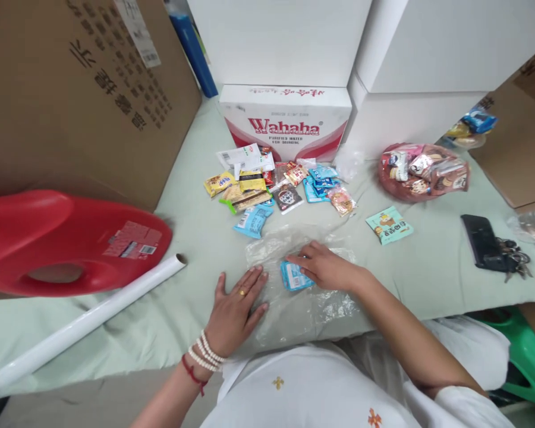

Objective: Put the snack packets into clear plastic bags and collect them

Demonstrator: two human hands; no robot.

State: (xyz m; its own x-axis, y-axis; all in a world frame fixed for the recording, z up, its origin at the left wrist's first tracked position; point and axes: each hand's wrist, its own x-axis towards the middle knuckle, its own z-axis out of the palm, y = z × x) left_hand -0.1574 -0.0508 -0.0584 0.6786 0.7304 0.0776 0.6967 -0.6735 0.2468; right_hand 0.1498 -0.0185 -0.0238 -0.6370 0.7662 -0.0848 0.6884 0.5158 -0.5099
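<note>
A clear plastic bag (294, 303) lies flat on the pale green cloth (196, 238) in front of me. My left hand (236, 309) rests palm down on the bag's left edge, fingers spread. My right hand (323, 266) lies on top of the bag, its fingers on a small blue snack packet (295, 277) that seems to sit inside the bag. Beyond the bag is a pile of several small snack packets (276, 187), with a blue packet (252, 220) nearest to me. A green packet (389, 225) lies apart to the right.
A white Wahaha box (285, 122) stands behind the pile. A red plastic stool (62, 241) and a white roll (93, 315) lie left. A red bag of snacks (423, 171), a black phone (481, 241) with keys (515, 261) lie right. Cardboard boxes (71, 89) flank both sides.
</note>
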